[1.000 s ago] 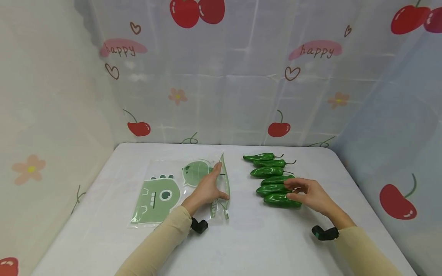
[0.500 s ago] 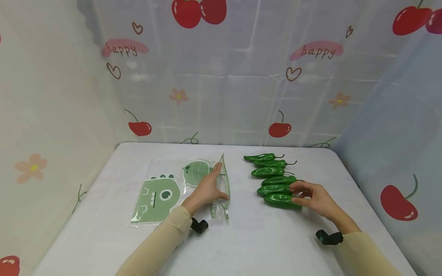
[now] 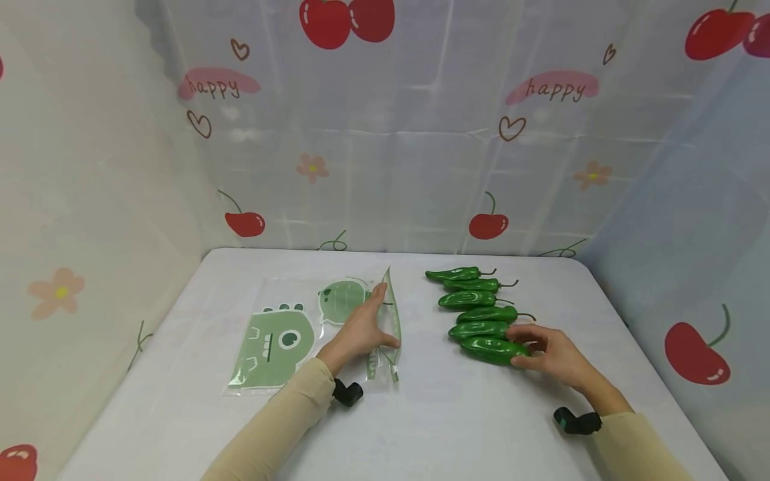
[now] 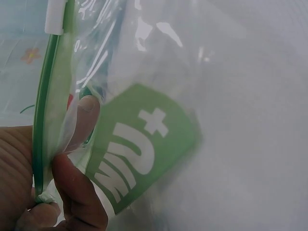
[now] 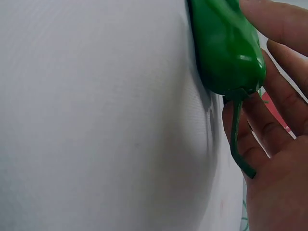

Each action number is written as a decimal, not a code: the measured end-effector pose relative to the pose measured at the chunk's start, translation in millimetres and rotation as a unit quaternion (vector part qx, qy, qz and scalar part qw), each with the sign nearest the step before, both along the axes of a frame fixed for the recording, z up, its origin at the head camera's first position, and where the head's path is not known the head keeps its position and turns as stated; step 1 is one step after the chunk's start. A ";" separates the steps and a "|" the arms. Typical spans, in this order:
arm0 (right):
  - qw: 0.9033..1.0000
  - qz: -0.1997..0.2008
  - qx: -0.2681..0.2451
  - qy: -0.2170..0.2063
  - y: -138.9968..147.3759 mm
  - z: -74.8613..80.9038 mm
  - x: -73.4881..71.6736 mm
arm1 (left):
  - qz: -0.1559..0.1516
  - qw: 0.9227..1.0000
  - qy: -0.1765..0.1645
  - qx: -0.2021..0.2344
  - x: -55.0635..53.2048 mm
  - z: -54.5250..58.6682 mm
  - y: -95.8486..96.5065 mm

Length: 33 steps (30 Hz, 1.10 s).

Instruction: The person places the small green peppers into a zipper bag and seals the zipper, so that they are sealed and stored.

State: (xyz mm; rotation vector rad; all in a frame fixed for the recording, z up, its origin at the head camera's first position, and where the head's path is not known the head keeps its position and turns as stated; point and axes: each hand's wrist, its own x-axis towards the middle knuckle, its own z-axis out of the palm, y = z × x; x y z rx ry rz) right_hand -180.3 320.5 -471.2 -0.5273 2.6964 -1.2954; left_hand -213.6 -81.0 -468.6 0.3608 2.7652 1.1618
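On the table's left half lies a clear zip bag point(image 3: 278, 351) printed with a green one-eyed monster. My left hand point(image 3: 355, 331) holds the bag's mouth at its right end, thumb and fingers spread apart. In the left wrist view, fingers curl at the bag's green zip strip point(image 4: 43, 110), and one fingertip shows through the plastic. My right hand point(image 3: 550, 351) grips the stem end of the nearest green chili pepper point(image 5: 226, 48), thumb on its near side, other fingers on its far side. The pepper appears to lie on the table. Its stem hangs towards my palm.
Several other green chili peppers point(image 3: 466, 300) lie in a column behind the gripped one, stems to the right. The white table point(image 3: 415, 427) is enclosed by a cherry-printed curtain point(image 3: 373, 174) at the back and sides. A white slider point(image 4: 55, 17) sits on the zip strip.
My right hand has moved slightly right and nearer, towards the stem end of the nearest pepper, and now grips it. My left hand and the bag have stayed still.
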 end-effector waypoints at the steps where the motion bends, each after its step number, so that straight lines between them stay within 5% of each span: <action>1: 1.000 0.000 0.001 -0.003 0.8 -0.8 0.1 | 0.000 1.000 0.001 -0.001 0.0 0.1 0.0; 33: 0.998 -0.015 -0.008 -0.058 10.9 -10.3 6.6 | 0.004 1.000 -0.004 -0.002 -1.0 -2.1 2.1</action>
